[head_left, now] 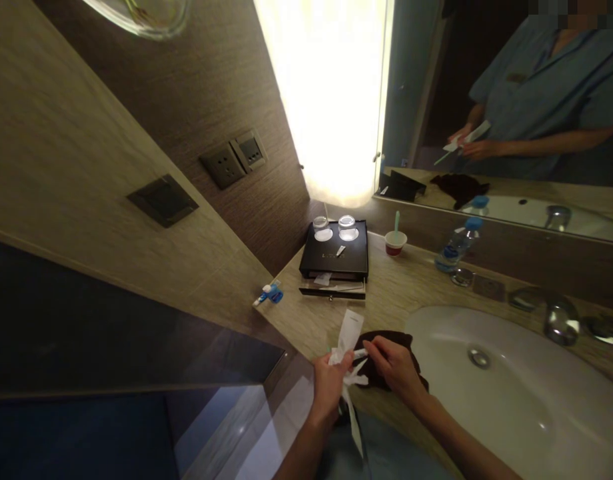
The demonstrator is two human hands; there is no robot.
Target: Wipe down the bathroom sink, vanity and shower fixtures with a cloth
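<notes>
Left hand point(328, 388) clutching the torn wrapper point(351, 330), right hand point(397, 369) pinching a white piece point(360, 354) near the dark cloth point(399, 337), I'm risking a drop if that small pinch is slipping.

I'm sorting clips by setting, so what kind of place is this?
Probably a hotel bathroom: there's a sink set in a counter, a wide mirror, and upturned glasses on a black amenity box.
</notes>
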